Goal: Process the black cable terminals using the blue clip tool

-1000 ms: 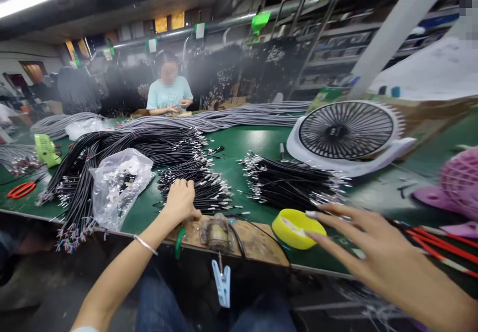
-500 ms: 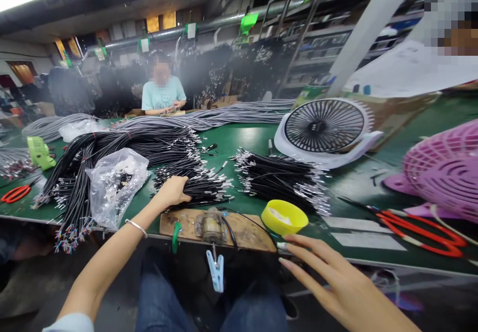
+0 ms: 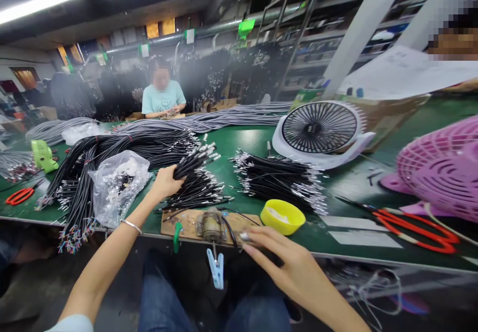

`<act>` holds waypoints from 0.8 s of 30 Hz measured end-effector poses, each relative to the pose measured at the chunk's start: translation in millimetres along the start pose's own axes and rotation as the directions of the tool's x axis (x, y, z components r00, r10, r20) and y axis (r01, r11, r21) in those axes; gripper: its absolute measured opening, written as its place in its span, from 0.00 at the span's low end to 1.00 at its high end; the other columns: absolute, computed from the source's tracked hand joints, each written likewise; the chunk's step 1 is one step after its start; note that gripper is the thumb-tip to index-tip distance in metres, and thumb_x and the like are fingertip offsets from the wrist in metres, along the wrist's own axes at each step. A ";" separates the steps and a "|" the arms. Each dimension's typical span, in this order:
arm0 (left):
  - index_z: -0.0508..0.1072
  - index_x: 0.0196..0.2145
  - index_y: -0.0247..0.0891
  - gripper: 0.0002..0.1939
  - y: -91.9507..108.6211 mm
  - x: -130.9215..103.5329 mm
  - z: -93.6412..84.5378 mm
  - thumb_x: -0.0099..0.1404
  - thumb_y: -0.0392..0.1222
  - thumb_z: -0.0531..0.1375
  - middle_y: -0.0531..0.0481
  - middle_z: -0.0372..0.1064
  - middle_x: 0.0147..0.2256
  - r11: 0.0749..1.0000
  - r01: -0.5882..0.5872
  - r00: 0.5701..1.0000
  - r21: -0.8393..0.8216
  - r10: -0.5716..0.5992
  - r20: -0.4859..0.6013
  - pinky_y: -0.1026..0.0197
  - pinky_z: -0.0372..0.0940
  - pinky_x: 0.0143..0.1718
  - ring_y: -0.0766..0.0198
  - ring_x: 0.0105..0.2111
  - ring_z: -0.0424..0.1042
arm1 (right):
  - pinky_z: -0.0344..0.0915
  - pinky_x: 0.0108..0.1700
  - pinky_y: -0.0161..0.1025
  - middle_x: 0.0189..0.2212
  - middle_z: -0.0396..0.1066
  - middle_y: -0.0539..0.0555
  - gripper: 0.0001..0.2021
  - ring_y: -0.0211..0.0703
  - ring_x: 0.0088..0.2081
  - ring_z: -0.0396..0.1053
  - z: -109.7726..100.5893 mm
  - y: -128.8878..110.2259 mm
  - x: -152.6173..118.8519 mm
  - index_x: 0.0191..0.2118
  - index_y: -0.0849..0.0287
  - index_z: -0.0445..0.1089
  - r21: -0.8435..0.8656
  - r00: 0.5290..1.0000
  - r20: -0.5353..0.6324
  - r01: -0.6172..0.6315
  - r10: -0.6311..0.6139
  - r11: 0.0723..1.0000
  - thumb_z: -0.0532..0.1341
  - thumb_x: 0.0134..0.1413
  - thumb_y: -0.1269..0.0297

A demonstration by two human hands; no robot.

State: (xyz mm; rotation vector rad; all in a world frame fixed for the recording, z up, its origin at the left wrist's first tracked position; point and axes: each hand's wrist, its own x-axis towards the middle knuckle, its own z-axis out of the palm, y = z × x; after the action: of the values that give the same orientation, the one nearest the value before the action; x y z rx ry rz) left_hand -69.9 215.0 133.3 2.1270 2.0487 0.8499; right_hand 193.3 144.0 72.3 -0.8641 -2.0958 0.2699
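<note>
My left hand (image 3: 168, 181) is closed round a bunch of short black cables (image 3: 196, 160) with pale tips, held above a pile of similar cables (image 3: 199, 188). My right hand (image 3: 271, 252) is over the table's front edge, just right of a small motor (image 3: 211, 226) on a wooden board (image 3: 188, 222). Its thumb and fingers are slightly apart around a black cable's end; whether they touch it is unclear. A light blue clip (image 3: 215, 268) hangs from the motor's shaft. Beyond my right hand is a yellow bowl (image 3: 293, 217) with white bits inside.
Another cable pile (image 3: 278, 180) lies right of centre, below a white fan (image 3: 319, 128). Red-handled scissors (image 3: 414, 227) and a pink fan (image 3: 444, 167) are at the right. A plastic bag (image 3: 119, 182) lies by long cables at the left. A person (image 3: 163, 98) sits across the table.
My left hand has lifted a bunch of cables off the pile and moved slightly left. My right hand has moved left, away from the yellow bowl towards the motor.
</note>
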 end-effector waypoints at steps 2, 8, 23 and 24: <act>0.72 0.29 0.34 0.04 1.2 -1.3 -3.7 0.58 0.38 0.59 0.47 0.75 0.28 0.997 0.036 0.994 -0.074 -0.043 -0.103 0.65 0.62 0.30 0.60 0.29 0.74 | 0.72 0.37 0.42 0.31 0.76 0.57 0.12 0.47 0.33 0.74 11.3 -6.6 22.0 0.34 0.58 0.73 0.164 0.993 0.032 -0.115 0.111 0.980 0.55 0.56 0.57; 0.70 0.32 0.34 0.09 -3.5 -23.0 -13.5 0.60 0.43 0.57 0.48 0.73 0.28 0.969 0.104 0.876 -0.223 -0.195 -0.440 0.64 0.60 0.29 0.61 0.27 0.70 | 0.68 0.38 0.42 0.31 0.75 0.56 0.11 0.46 0.33 0.72 62.5 -27.1 95.8 0.32 0.60 0.72 0.611 0.939 0.212 -0.344 0.271 0.713 0.59 0.45 0.59; 0.69 0.35 0.33 0.14 -43.0 -62.6 3.8 0.47 0.37 0.60 0.46 0.72 0.29 0.913 0.132 0.815 -0.386 -0.322 -0.482 0.62 0.63 0.32 0.58 0.30 0.71 | 0.67 0.42 0.41 0.37 0.71 0.54 0.21 0.42 0.37 0.70 131.1 -54.4 157.1 0.44 0.59 0.65 0.758 0.938 0.340 -0.312 0.062 0.573 0.64 0.39 0.70; 0.70 0.34 0.32 0.13 -44.5 -62.6 5.1 0.48 0.36 0.59 0.46 0.73 0.28 0.912 0.123 0.824 -0.391 -0.313 -0.472 0.62 0.63 0.31 0.58 0.29 0.71 | 0.68 0.41 0.41 0.37 0.71 0.54 0.21 0.42 0.38 0.69 131.3 -58.0 157.8 0.44 0.58 0.65 0.764 0.937 0.348 -0.301 0.029 0.570 0.63 0.40 0.70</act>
State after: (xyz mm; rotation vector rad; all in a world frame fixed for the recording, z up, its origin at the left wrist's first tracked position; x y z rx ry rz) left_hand -105.4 162.7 89.4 1.5382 2.0914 1.7582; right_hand -1.5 219.9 114.6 -0.4445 -1.8095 1.4362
